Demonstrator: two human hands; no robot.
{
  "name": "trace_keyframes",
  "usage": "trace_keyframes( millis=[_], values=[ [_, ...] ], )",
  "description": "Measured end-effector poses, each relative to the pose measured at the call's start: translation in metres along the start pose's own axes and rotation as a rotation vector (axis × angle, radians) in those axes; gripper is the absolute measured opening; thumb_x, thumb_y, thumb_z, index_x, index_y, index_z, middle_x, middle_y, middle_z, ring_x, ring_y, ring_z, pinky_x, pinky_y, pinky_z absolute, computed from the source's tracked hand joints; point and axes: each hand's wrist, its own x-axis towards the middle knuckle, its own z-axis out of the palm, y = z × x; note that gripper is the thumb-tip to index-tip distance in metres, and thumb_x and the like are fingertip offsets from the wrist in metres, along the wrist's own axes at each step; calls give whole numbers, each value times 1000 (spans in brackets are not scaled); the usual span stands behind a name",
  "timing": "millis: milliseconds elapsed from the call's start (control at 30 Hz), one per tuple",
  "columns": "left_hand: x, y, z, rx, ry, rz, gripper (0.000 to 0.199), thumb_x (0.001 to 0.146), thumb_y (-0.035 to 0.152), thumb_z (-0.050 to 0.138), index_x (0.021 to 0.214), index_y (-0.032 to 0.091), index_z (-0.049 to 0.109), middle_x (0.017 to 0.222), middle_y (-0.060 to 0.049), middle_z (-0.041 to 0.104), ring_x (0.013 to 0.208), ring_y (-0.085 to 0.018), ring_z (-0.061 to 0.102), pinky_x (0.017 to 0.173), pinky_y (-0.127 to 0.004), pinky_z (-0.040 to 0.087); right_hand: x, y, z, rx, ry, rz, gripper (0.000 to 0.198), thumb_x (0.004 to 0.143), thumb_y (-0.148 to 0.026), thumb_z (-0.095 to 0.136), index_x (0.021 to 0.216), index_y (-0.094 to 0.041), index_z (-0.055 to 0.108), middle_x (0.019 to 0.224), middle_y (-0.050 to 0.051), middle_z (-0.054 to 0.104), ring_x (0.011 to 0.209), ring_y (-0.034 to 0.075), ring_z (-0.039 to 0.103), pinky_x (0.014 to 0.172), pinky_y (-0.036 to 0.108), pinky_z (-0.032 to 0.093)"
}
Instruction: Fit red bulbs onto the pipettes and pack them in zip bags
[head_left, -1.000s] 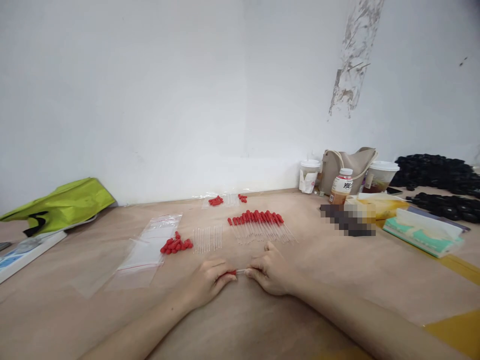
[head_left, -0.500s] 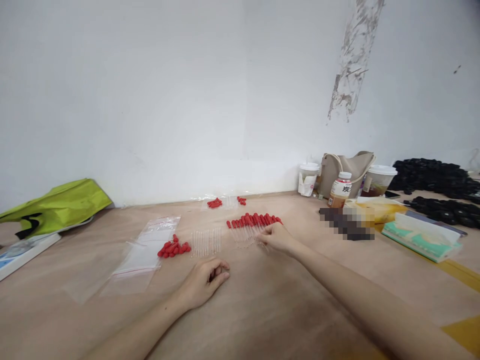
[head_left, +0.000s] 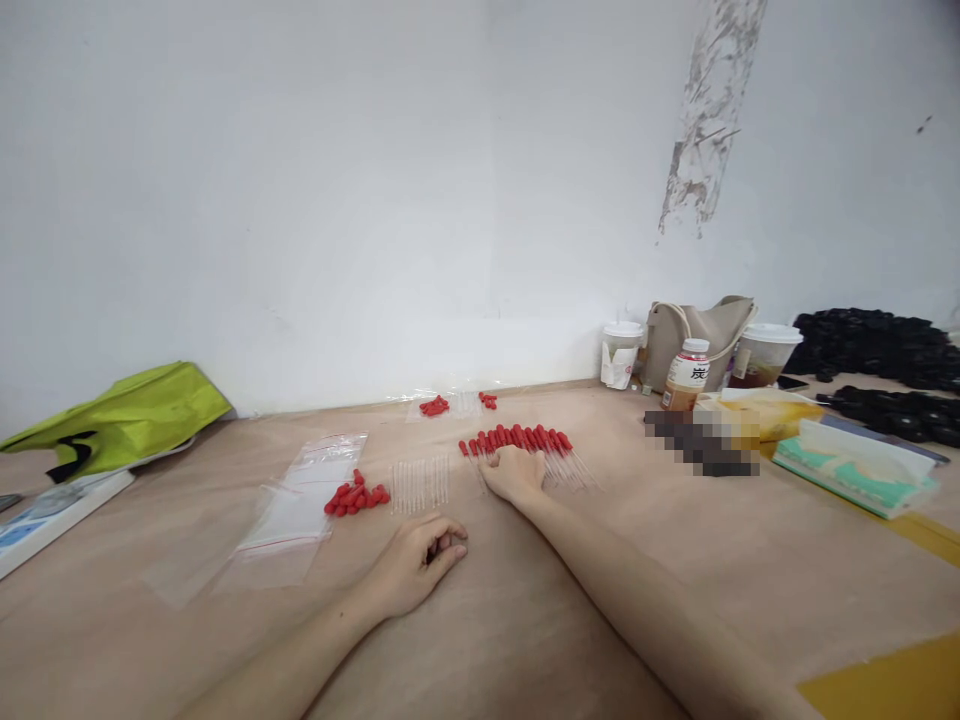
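My right hand (head_left: 516, 472) lies over a row of droppers (head_left: 577, 466), glass tubes with red rubber bulbs (head_left: 517, 437) pointing to the wall. It covers the middle tubes; its fingertips are hidden, so I cannot tell whether they grip any. Nearer to me, my left hand (head_left: 424, 562) rests on the table, loosely curled, a gap between thumb and fingers and nothing seen in it. Just beyond it, bare clear tubes (head_left: 420, 485) lie side by side. Left of these is a pile of loose red bulbs (head_left: 355, 497).
Clear zip bags (head_left: 300, 505) lie left of the bulbs. By the wall are more red pieces (head_left: 434, 406) on clear plastic. A green bag (head_left: 127, 415) is far left; cups, a bottle (head_left: 686, 375), a handbag (head_left: 701, 335) and a tissue pack (head_left: 855, 470) stand right.
My right hand has moved left along the row, from the right-hand tubes to the middle, uncovering the right end. My left hand keeps its pose. The view has shifted slightly.
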Motion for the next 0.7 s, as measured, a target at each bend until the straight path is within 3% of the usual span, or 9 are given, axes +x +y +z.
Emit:
trace_keyframes(
  millis=[200,500,600,700],
  values=[
    [0,-1,0,4,9,7,17,82,29,46,87,19,58,68,0,52,63,-13,48,58,-23,37,-4,5,-1,-27,16,-23,38,72,-50,46,61,-19,63,70,8,66,70,21,58,81,40,23],
    [-3,3,4,-33,3,-16,17,80,29,47,86,18,59,69,0,54,63,-13,48,58,-22,38,-14,-2,-5,5,30,-100,21,74,-35,46,68,-21,61,73,3,66,75,19,58,82,38,21],
    [5,-5,-11,-87,46,-146,21,78,33,48,84,17,60,67,0,56,61,-13,50,55,-20,39,-15,-17,-5,-50,-62,-153,21,74,-33,46,71,-21,63,77,6,67,79,21,58,81,38,22],
    [19,-32,-50,96,208,-457,21,74,35,48,74,17,59,64,1,59,60,-14,54,53,-20,39,-12,-35,-2,-92,-142,-128,24,73,-35,48,75,-17,64,80,11,66,80,22,58,80,37,24]
  ],
)
